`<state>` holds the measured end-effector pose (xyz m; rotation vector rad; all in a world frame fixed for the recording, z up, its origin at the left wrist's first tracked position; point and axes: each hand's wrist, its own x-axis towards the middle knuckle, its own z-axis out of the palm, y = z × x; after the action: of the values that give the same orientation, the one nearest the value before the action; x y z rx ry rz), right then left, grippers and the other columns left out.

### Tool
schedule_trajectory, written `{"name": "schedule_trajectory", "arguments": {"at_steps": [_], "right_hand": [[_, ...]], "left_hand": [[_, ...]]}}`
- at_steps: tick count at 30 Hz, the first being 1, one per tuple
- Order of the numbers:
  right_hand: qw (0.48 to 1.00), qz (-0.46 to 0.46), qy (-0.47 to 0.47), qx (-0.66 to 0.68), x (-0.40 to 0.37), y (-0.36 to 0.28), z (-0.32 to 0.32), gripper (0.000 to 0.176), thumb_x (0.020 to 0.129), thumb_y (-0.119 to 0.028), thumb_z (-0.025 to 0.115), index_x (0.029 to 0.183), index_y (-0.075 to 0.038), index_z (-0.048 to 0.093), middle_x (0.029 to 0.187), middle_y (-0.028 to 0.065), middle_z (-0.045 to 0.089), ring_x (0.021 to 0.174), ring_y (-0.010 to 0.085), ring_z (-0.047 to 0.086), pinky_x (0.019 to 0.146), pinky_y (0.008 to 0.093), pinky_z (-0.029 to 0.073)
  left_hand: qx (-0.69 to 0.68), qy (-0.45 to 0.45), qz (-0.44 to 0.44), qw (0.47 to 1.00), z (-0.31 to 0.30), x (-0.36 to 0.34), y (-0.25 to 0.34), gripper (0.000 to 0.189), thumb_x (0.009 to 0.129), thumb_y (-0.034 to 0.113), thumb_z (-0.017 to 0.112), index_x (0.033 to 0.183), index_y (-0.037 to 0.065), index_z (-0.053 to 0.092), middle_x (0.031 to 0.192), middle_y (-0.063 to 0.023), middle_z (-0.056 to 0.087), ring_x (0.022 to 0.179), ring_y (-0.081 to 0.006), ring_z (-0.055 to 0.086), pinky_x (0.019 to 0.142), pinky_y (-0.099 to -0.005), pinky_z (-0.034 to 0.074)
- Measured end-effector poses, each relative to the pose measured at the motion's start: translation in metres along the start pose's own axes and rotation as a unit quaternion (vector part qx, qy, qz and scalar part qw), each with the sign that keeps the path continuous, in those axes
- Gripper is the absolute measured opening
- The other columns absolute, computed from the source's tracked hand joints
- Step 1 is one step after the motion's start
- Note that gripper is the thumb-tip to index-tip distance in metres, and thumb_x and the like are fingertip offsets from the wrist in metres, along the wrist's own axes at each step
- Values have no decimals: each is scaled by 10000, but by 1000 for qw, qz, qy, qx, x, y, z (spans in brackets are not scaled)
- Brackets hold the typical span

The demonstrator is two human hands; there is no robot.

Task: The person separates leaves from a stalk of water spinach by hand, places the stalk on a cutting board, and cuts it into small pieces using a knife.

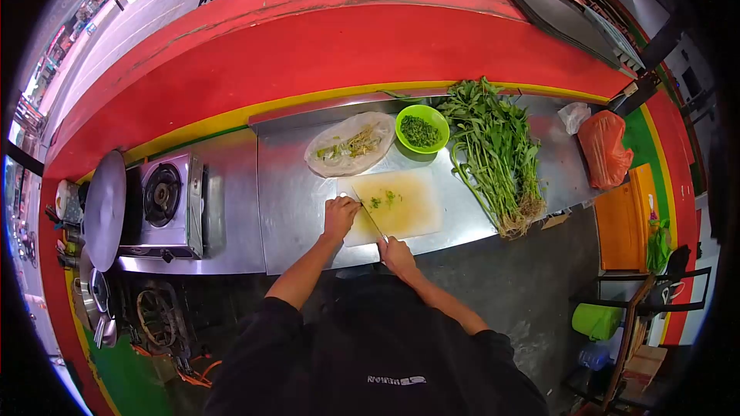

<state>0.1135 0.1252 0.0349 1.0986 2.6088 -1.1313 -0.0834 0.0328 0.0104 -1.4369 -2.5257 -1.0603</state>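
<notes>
My right hand [398, 256] is wrapped round the handle of a knife [373, 223], whose blade slants away to the left over the cutting board [416, 219]. At the blade's far end, on the board's left edge, my left hand [340, 216] has its fingers curled together; what they grip, if anything, is too small to make out. A few chopped greens [388, 199] lie on the yellowed white board, just beyond the blade. Behind the board stands a lime-green bowl [423, 149] filled with chopped greens. To its left is a clear plastic bag [317, 150] with stems and trimmings.
A large bunch of leafy greens with roots [497, 158] lies right of the board on the steel counter [297, 227]. A gas stove [166, 204] stands at the left, beside a big round lid [105, 208]. Far right sits a red plastic bag [604, 150]. A red wall [331, 50] borders the back.
</notes>
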Motion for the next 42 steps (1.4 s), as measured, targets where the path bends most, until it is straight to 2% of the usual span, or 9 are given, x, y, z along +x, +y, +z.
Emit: {"name": "schedule_trajectory", "arguments": {"at_steps": [4, 8, 16, 21, 28, 32, 34, 40, 42], "right_hand": [[1000, -13, 20, -5, 9, -3, 5, 507, 998, -414, 520, 919, 72, 639, 813, 339, 663, 782, 515, 662, 712, 574, 528], [999, -30, 45, -7, 14, -10, 5, 491, 991, -390, 531, 938, 84, 644, 812, 348, 657, 782, 516, 661, 720, 569, 527], [999, -8, 0, 36, 0, -2, 2, 549, 1013, -424, 488, 930, 98, 637, 817, 370, 646, 830, 527, 654, 752, 576, 515], [1000, -5, 5, -6, 6, -6, 4, 527, 999, -422, 502, 954, 83, 644, 834, 356, 658, 826, 528, 656, 763, 572, 527], [999, -32, 29, -5, 20, -10, 5, 497, 994, -386, 514, 915, 84, 653, 807, 348, 658, 791, 511, 664, 736, 565, 535], [999, -16, 27, 11, 10, -4, 1, 508, 996, -384, 515, 894, 96, 647, 805, 357, 650, 810, 523, 657, 739, 570, 524], [999, -36, 18, 23, 5, -4, 2, 511, 996, -397, 515, 899, 86, 652, 812, 357, 652, 817, 523, 657, 749, 571, 523], [1000, -11, 7, -23, 11, -4, 6, 516, 993, -409, 518, 913, 79, 663, 831, 354, 657, 821, 523, 659, 753, 584, 520], [998, -50, -2, -32, 19, -7, 6, 531, 995, -443, 499, 977, 67, 647, 844, 348, 663, 854, 519, 666, 791, 568, 533]], "left_hand": [[10, -3, 13, 1000, -1, 0, 4, 75, 845, 184, 707, 861, 127, 752, 841, 23, 644, 859, -190, 603, 804, -388, 397], [30, 0, 15, 999, 0, -3, 6, 95, 844, 138, 705, 927, 139, 750, 869, 3, 641, 867, -198, 602, 794, -385, 404], [-23, 15, -16, 999, 2, -5, -1, 81, 853, 122, 696, 897, 113, 763, 869, -21, 680, 847, -233, 628, 795, -400, 424], [7, 14, -10, 1000, 5, -6, -2, 83, 849, 161, 699, 893, 149, 768, 866, 24, 657, 871, -179, 619, 817, -389, 404], [33, -10, 1, 999, -4, -4, 2, 123, 848, 154, 684, 933, 160, 772, 859, 19, 617, 880, -176, 605, 829, -383, 403], [-3, -14, -21, 1000, 3, -6, -9, 137, 860, 162, 689, 970, 149, 769, 874, -10, 689, 862, -219, 631, 809, -398, 427], [2, 9, -24, 1000, 3, -5, -7, 114, 850, 172, 697, 934, 141, 767, 869, -32, 710, 856, -236, 644, 796, -414, 440], [33, -11, -7, 999, 3, -4, -10, 88, 860, 200, 685, 900, 161, 753, 871, 24, 665, 886, -183, 611, 831, -389, 401], [32, -20, -6, 999, -1, -6, -6, 98, 867, 189, 665, 903, 162, 752, 885, 27, 645, 895, -171, 603, 838, -382, 395]]}}
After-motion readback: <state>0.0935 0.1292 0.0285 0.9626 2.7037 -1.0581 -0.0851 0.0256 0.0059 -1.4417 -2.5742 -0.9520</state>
